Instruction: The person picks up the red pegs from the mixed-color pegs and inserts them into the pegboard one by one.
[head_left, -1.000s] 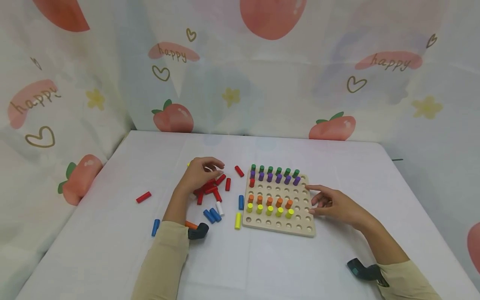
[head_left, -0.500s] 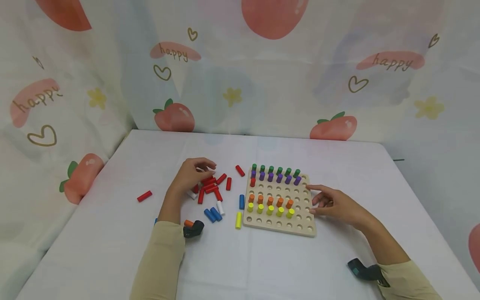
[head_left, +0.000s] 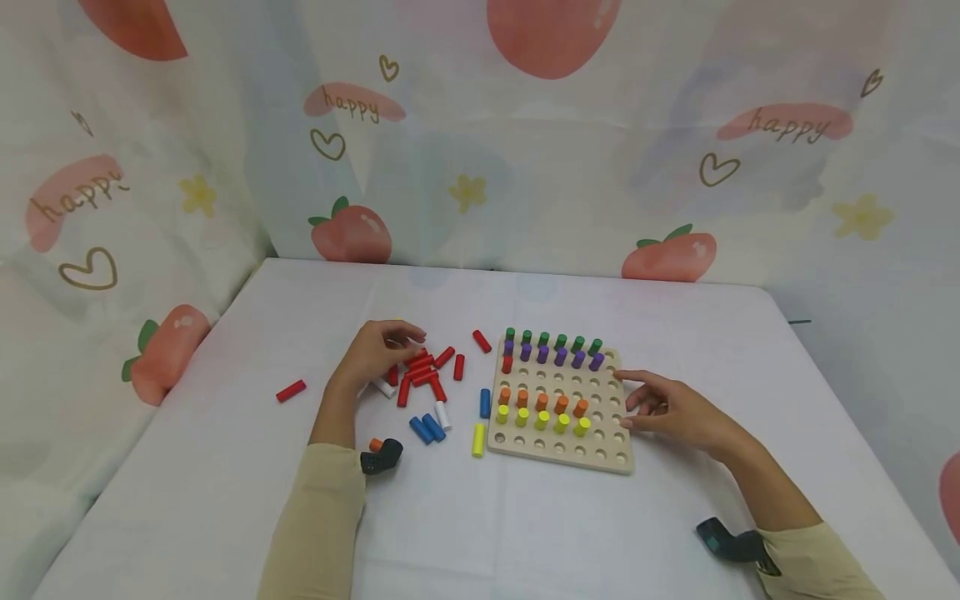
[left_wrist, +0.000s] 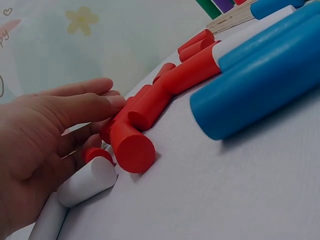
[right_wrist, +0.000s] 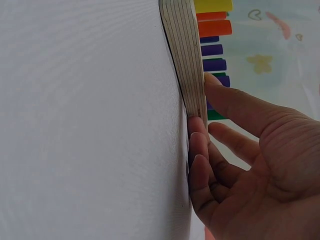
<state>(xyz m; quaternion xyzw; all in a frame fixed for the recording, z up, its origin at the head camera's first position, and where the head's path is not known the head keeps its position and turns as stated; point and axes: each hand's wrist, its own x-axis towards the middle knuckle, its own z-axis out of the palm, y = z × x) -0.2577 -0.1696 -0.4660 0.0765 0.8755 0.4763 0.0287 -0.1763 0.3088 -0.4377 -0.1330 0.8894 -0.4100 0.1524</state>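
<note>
Left hand (head_left: 373,352) at smooth red cylinders (left_wrist: 150,107), right hand (head_left: 666,407) on layered-wood board (right_wrist: 182,50).

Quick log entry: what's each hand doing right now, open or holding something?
Left hand: open at the red pegs, no grip visible.
Right hand: holding the pegboard by its right edge.

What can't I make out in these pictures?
Head view: most of the orange peg, behind the left wrist's black device.
Left wrist view: whether the left hand pinches a red peg; its own fingers hide this.
Left wrist view: far end of the nearest blue peg, past the right edge.
Right wrist view: part of the board, past the top edge.
</note>
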